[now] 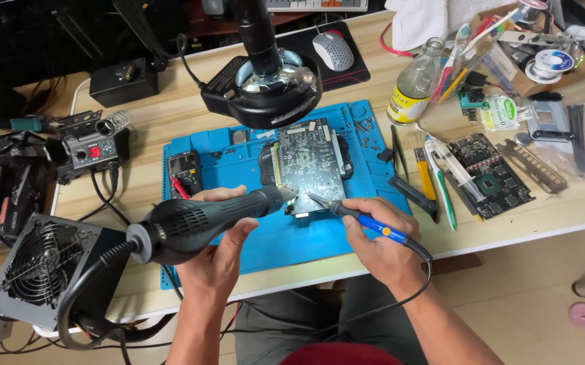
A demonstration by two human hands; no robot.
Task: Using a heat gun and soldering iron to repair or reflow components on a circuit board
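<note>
**Two tools meet at the edge of a circuit board**

The left hand (214, 253) has its fingers wrapped around a fat black hot air tool (198, 220). The right hand (377, 247) pinches a thin blue soldering iron (367, 221) like a pen. Both tips point at the same spot on the near edge of the circuit board (309, 165). The board lies flat on a blue mat (265, 240) on the desk (171, 108), under a black round lamp (262, 84). It looks like the work is in the middle: the tools are right at the board. A second board (492, 176) waits to the right.
</note>
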